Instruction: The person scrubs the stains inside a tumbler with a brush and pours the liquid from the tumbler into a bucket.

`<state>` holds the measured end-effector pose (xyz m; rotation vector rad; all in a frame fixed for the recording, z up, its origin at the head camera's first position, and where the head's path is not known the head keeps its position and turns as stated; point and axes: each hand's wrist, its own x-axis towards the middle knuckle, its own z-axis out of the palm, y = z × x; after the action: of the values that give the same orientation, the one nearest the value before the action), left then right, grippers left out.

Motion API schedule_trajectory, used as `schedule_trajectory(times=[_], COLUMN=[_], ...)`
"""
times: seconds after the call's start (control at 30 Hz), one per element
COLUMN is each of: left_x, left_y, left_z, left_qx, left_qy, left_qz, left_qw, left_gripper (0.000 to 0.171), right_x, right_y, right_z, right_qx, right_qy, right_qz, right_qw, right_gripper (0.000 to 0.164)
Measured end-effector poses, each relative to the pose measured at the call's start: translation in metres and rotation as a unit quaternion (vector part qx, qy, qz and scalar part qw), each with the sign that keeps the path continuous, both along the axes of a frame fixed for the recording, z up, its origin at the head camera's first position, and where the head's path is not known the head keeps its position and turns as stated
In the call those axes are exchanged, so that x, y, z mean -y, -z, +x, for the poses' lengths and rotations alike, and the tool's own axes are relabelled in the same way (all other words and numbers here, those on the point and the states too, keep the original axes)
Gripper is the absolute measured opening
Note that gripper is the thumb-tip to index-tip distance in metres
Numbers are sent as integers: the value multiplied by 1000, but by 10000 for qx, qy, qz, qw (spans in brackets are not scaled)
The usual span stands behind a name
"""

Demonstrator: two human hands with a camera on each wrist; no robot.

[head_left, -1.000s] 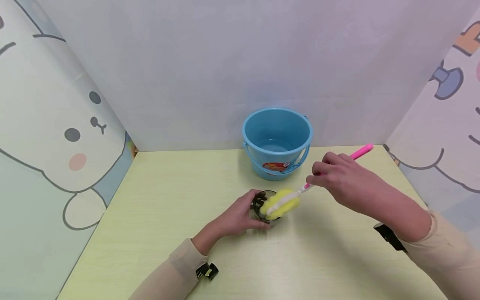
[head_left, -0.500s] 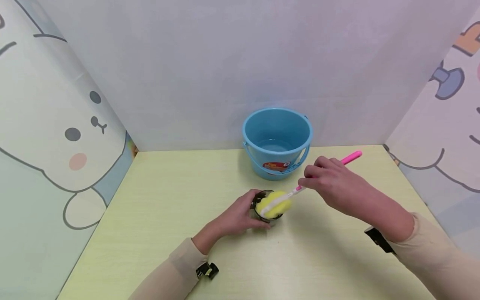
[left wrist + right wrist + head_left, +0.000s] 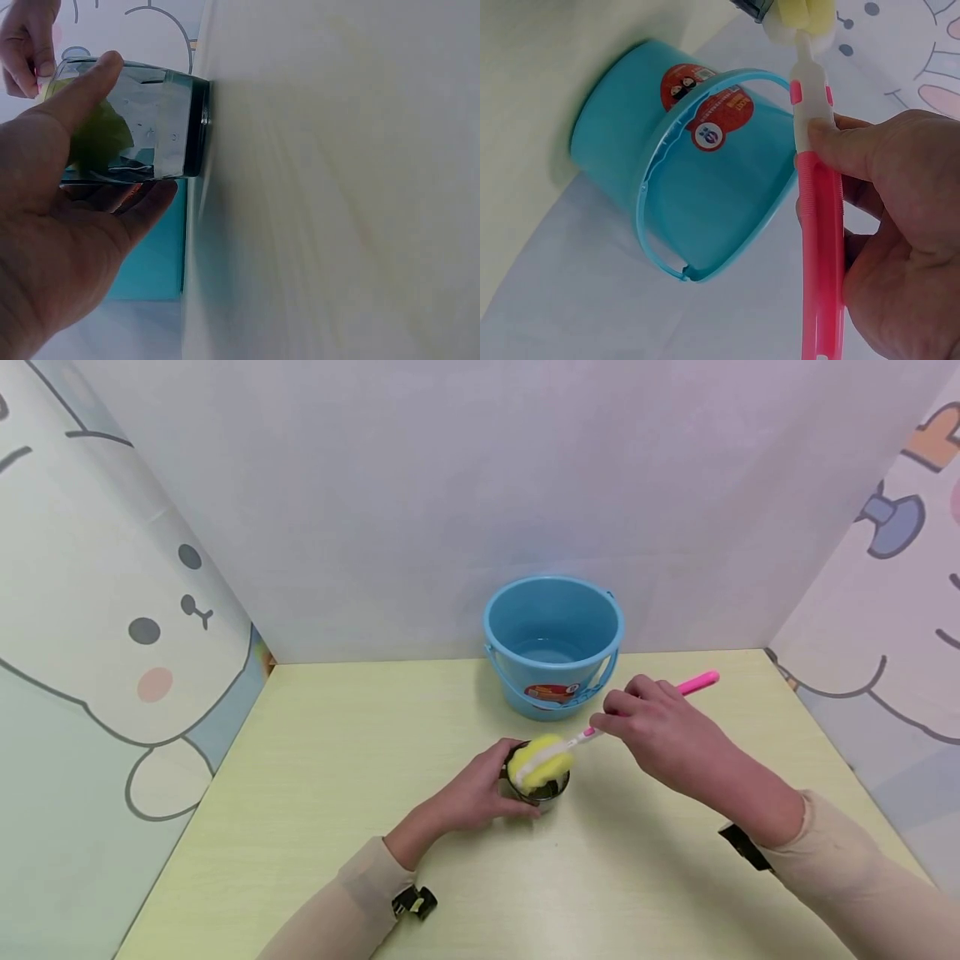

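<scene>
My left hand (image 3: 476, 789) grips a dark tinted drinking glass (image 3: 171, 124) that stands upright on the table, thumb on one side and fingers on the other. A sponge cup brush (image 3: 696, 683) with a pink and white handle is in my right hand (image 3: 667, 727). Its yellow sponge head (image 3: 547, 762) sits at the far side of the glass's mouth. Through the glass wall in the left wrist view, part of the sponge shows inside. The right wrist view has my thumb and fingers pinching the handle (image 3: 821, 247) near its white collar.
Behind the glass, near the back wall, stands a light blue bucket (image 3: 517, 685) with its carrying handle down across the front. The pale yellow table (image 3: 337, 735) meets a plain wall at the back and cartoon-printed panels on both sides.
My right hand has moved left and slightly down, bringing the sponge head from the glass's right rim into its mouth, then toward the far rim. My left hand and the glass have stayed put.
</scene>
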<state>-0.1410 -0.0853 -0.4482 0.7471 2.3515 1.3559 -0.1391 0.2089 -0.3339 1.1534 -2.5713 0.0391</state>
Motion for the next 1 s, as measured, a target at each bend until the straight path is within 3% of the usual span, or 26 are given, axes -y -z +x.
schedule_trajectory(times=[0.27, 0.6, 1.0], left_x=[1, 1, 2], left_y=[1, -1, 1], left_z=[1, 2, 0], left_qx=[-69, -72, -129], left_qy=[-30, -8, 24], left_qz=[-63, -29, -86], left_qw=[10000, 10000, 9999], left_gripper=[86, 87, 90], right_x=[-3, -15, -29], right_y=[2, 5, 6], right_z=[-1, -4, -6], right_qx=[1, 326, 414], right_qy=[179, 272, 212], right_qz=[-3, -86, -222], right_qw=[9998, 9991, 9987], right_gripper=[45, 48, 44])
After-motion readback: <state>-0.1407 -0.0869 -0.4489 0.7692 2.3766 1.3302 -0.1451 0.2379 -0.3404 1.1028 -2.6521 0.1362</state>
